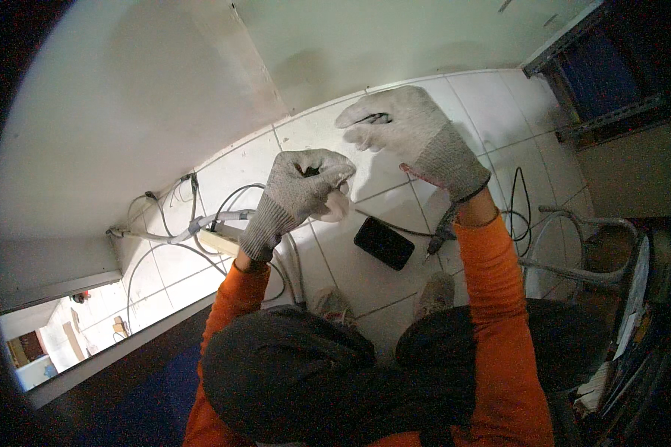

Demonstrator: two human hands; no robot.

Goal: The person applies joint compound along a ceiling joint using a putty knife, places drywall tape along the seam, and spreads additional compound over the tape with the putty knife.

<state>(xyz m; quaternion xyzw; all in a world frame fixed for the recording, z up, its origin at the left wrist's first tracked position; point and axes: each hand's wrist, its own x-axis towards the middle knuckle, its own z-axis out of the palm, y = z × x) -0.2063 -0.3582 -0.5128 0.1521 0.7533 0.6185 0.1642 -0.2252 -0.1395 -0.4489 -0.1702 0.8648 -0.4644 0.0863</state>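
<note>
Both my hands wear grey knit work gloves and are raised over the white tiled floor (380, 186). My left hand (309, 179) is closed, thumb against the curled fingers. Whatever it may hold is too small or hidden to make out. Farther off and to the right is my right hand (399, 127), its fingers bent towards the thumb in a pinch, with a dark gap between them. Nothing I can name shows in that pinch. A black, flat, phone-like rectangle (384, 243) lies on the tiles below my hands. Beside it, partly behind my right forearm, rests a dark corded tool (443, 232) with a thin tip.
A pale wall panel (164, 89) rises ahead and to the left. Grey and black cables (179, 237) tangle near my left wrist. At the right are a metal tube frame (581, 276) and a dark slotted-metal rack (600, 82). My shoes (434, 294) stand on the tiles.
</note>
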